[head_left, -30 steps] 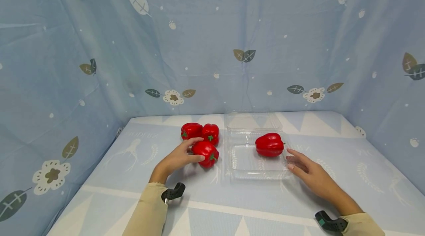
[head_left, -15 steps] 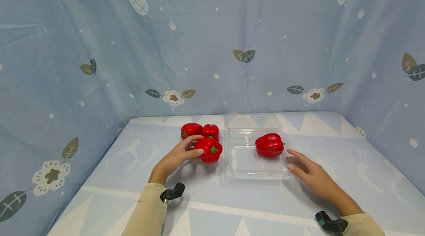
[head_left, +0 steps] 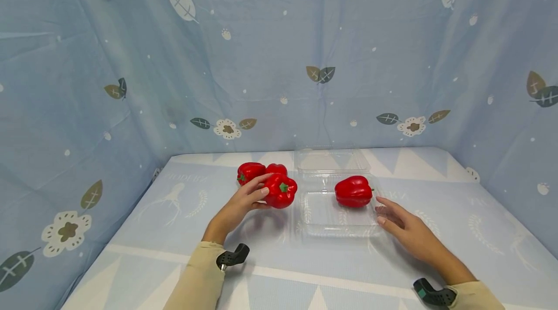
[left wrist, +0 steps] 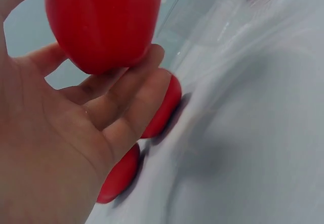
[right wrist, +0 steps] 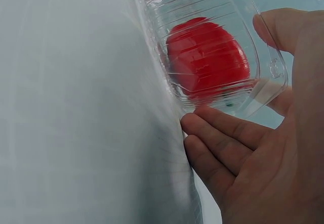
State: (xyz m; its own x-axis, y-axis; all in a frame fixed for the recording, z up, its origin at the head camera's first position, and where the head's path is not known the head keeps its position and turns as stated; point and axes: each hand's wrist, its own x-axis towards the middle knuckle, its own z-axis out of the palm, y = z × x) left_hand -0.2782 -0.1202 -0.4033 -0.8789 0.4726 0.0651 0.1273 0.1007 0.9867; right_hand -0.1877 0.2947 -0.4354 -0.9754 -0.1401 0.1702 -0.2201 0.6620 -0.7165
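My left hand (head_left: 240, 206) holds a red bell pepper (head_left: 281, 191) off the table, its green stem facing toward me and to the right. From below, the left wrist view shows the thumb and fingers round this pepper (left wrist: 104, 21). My right hand (head_left: 407, 227) rests at the right side of a clear plastic container (head_left: 337, 230), fingertips and thumb touching its rim. In the right wrist view the lower fingers (right wrist: 217, 143) lie nearly straight by the container's corner. Inside the container, to the right, lies another red bell pepper (head_left: 354, 191).
Two more red bell peppers, one on the left (head_left: 250, 173) and one partly hidden (head_left: 276, 169), lie on the table behind the held one. The container's clear lid (head_left: 333, 160) is folded open toward the back. A patterned blue curtain (head_left: 270, 58) encloses the table.
My left hand has lifted the front bell pepper from the table and moved it slightly right and away from me. The right hand and the container have stayed in place.
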